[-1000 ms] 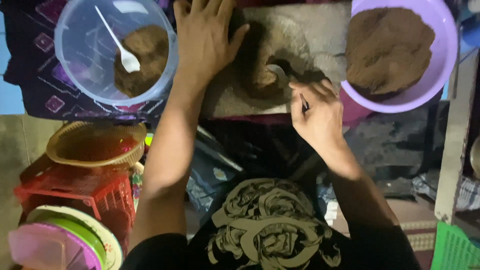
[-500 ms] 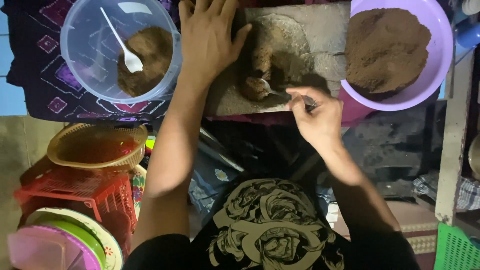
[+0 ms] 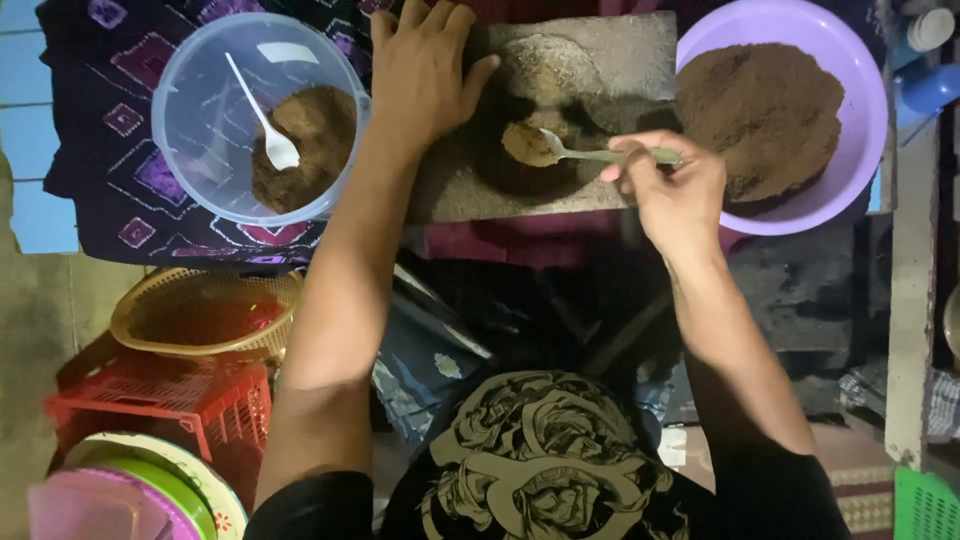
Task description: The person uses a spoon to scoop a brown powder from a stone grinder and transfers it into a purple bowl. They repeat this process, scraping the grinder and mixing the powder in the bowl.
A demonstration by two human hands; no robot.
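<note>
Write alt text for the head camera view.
A person's right hand holds a metal spoon heaped with brown paste over a flat grinding stone, while the left hand rests flat on the stone. A purple bowl and a clear tub hold more brown paste.

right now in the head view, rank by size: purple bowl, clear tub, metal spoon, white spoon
1. purple bowl and clear tub: look about alike, so unranked
2. metal spoon, in the right hand
3. white spoon
</note>
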